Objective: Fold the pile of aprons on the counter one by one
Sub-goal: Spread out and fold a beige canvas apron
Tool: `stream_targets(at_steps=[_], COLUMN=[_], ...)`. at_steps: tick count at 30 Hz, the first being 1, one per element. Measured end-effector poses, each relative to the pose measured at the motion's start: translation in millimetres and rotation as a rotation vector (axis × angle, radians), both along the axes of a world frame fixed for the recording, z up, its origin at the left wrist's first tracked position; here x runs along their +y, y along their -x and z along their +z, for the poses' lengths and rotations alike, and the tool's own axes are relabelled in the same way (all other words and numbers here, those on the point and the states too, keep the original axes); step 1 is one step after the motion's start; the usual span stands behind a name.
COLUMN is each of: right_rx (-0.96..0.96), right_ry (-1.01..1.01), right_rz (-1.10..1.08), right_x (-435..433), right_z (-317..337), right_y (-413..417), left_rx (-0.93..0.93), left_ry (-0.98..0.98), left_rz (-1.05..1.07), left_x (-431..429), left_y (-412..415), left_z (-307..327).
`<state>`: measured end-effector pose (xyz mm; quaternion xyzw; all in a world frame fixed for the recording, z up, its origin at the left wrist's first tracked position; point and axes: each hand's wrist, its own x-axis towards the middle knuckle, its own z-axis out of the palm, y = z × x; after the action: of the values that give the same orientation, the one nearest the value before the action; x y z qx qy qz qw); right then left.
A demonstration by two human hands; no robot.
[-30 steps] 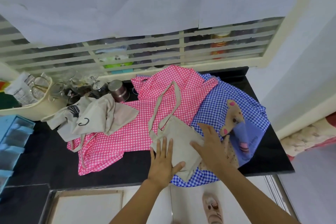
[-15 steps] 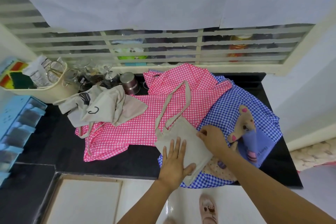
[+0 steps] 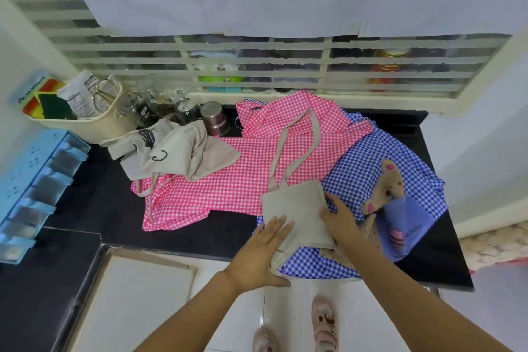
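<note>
On the glossy black desk (image 3: pixel 94 208), a crumpled beige apron (image 3: pixel 177 151) lay toward the back left, overlapping a flat pink gingham apron (image 3: pixel 228 186). Near the front edge, a folded beige apron (image 3: pixel 294 208), rectangular, lay under the left hand (image 3: pixel 263 251), fingers straight and flat. The right hand (image 3: pixel 341 220) pressed spread fingers on its right edge, atop a blue gingham apron (image 3: pixel 371 168).

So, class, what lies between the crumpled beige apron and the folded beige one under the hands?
The pink checked apron, spread over the black counter, as the head view shows.
</note>
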<state>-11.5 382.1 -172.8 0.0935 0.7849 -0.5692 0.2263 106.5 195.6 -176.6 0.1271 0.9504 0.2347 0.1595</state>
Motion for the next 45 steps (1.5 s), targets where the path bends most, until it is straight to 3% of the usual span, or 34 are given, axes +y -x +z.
stream_targets(at_steps=[3, 7, 8, 10, 11, 12, 13, 15, 18, 23, 27, 32, 36, 41, 45], right_rx=[-0.093, 0.037, 0.15, 0.602, 0.791, 0.856, 0.795, 0.452, 0.321, 0.325, 0.141, 0.178, 0.14, 0.086, 0.095], right_ry=[0.119, -0.15, -0.329, -0.703, -0.762, -0.697, -0.563, -0.376, -0.445, -0.427, -0.274, -0.334, -0.376, -0.401, -0.475], right_rz=[-0.014, 0.197, 0.198, 0.226, 0.266, 0.336, 0.443, 0.755, 1.07, 0.912, 0.739, 0.563, 0.352, 0.174, 0.188], right_x=[10.2, 20.9, 24.2, 29.6, 32.3, 33.8, 34.2, 35.7, 43.0, 45.9, 41.8, 27.8, 18.9, 10.7, 6.2], right_z=[-13.4, -5.0, 0.7, 14.3, 19.5, 27.5, 35.7, 44.1, 33.1, 33.9, 40.0, 31.0, 17.9, 5.3, 6.2], right_y=[-17.1, -29.4, -31.6, -38.0, -39.8, -41.0, -43.4, -51.3, -52.7, -39.1, -23.8, -8.3, -4.8, 1.0, 8.3], left_rx=[-0.008, -0.06, -0.074, -0.11, -0.129, -0.145, -0.165, -0.22, -0.333, -0.502, -0.496, -0.432, -0.319, -0.307, -0.249], left_ry=[0.047, 0.026, 0.022, 0.023, 0.017, 0.008, -0.002, -0.031, -0.158, -0.387, -0.602, -0.485, -0.309, -0.233, -0.199], left_rz=[-0.022, -0.023, -0.02, -0.026, -0.029, -0.032, -0.035, -0.029, 0.039, 0.218, 0.475, 0.703, 0.79, 0.881, 0.934], left_x=[-5.0, -1.3, -0.7, -1.5, -2.5, -3.5, -4.8, -6.7, -9.1, -14.6, -18.7, -12.4, -0.7, 10.4, 22.0], left_y=[-10.6, -13.9, -12.9, -10.6, -9.2, -7.5, -5.5, -2.1, 5.6, 18.5, 33.2, 54.7, 66.8, 72.1, 69.0], left_z=[-6.9, -2.6, -1.1, 1.2, 1.8, 3.3, 4.6, 10.0, 21.5, 28.4, 34.3, 27.1, 17.3, 7.5, 7.4])
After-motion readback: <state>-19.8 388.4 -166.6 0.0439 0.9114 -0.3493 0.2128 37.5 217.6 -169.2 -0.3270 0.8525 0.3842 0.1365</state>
